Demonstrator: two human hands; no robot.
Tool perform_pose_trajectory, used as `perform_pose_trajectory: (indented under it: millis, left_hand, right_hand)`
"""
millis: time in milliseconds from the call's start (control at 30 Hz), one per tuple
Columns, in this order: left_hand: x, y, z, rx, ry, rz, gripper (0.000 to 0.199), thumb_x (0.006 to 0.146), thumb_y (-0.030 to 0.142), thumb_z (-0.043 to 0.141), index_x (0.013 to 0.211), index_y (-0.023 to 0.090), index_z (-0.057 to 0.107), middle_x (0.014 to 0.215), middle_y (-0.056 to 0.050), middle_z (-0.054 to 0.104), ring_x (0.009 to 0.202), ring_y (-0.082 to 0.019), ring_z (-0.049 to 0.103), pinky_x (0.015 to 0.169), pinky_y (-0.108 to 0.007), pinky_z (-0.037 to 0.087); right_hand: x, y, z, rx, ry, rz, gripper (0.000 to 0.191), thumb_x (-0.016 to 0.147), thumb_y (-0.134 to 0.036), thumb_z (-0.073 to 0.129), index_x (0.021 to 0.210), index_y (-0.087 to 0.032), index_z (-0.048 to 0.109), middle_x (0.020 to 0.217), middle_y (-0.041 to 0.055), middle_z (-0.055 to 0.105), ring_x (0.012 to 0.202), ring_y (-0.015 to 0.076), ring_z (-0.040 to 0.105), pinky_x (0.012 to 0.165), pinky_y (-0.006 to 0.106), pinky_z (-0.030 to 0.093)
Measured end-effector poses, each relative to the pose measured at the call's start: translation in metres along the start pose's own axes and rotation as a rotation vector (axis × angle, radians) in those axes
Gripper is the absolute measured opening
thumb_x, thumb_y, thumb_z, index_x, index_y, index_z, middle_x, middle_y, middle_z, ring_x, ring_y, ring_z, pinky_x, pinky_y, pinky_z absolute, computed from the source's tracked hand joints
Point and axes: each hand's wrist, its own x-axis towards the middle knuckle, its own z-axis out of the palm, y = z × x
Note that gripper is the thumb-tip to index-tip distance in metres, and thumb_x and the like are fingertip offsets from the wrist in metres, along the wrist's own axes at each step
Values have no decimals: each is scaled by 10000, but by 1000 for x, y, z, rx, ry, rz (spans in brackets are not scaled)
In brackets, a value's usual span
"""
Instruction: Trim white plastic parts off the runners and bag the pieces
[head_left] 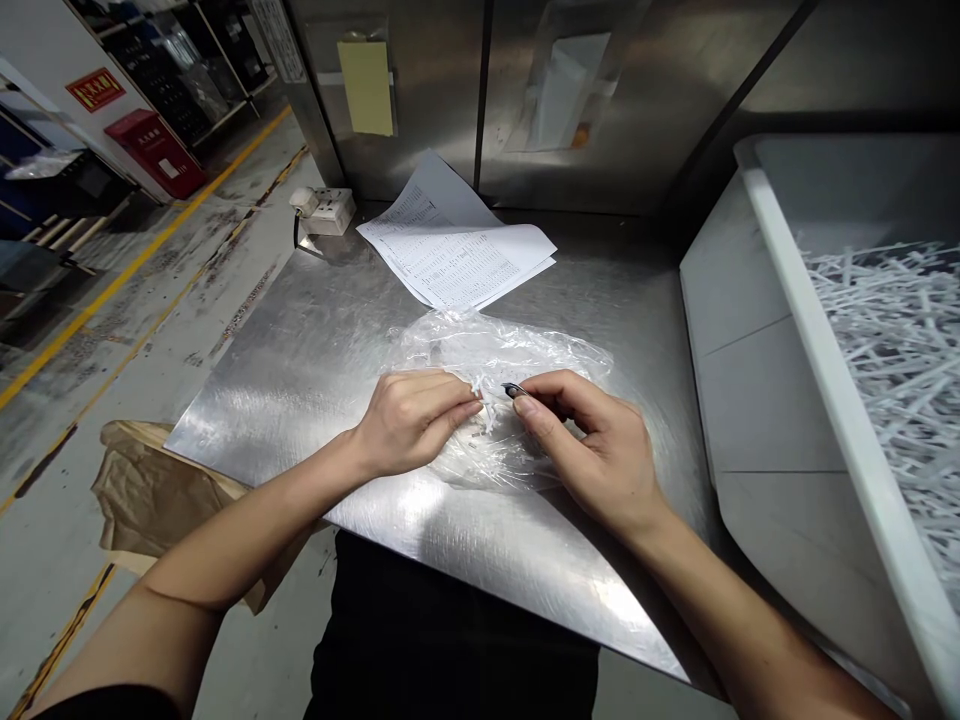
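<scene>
My left hand (pixel 416 418) pinches a small white plastic piece (pixel 487 410) with thin branches between thumb and fingertips. Just to its right, my right hand (pixel 592 435) is closed on a small dark tool (pixel 513 390), its tip pointing left toward the white piece. A narrow gap shows between the tool and the piece. Beneath both hands a clear plastic bag (pixel 517 350) lies crumpled on the metal table (pixel 277 390). Small white bits show in or on the bag; their exact shape is hard to make out.
Printed papers (pixel 465 250) lie behind the bag, with a white power socket (pixel 328 212) to their left. At the right stands a large white bin (pixel 817 350) full of thin white plastic pieces (pixel 892 340). A brown paper bag (pixel 150 490) is below the table's left edge.
</scene>
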Motion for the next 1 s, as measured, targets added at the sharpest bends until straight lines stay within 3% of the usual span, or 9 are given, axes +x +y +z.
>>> perform_pose_trajectory:
  millis: [400, 1000]
  left_hand:
    - [-6, -4, 6, 82, 71, -40, 142, 1090, 213, 622, 1056, 157, 748, 899, -36, 828, 725, -132, 768, 673, -244, 589]
    - [-3, -3, 5, 119, 139, 24, 83, 1068, 174, 652, 1029, 149, 720, 855, -25, 810, 713, -139, 764, 675, -255, 579]
  right_hand:
    - [1, 0, 0, -40, -95, 41, 153, 1046, -349, 675, 957, -236, 727, 797, 1, 716, 675, 165, 610, 620, 310, 457]
    - [-1, 1, 1, -74, -117, 42, 139, 1054, -339, 674, 980, -239, 734, 818, -11, 729, 696, 160, 630, 641, 321, 457]
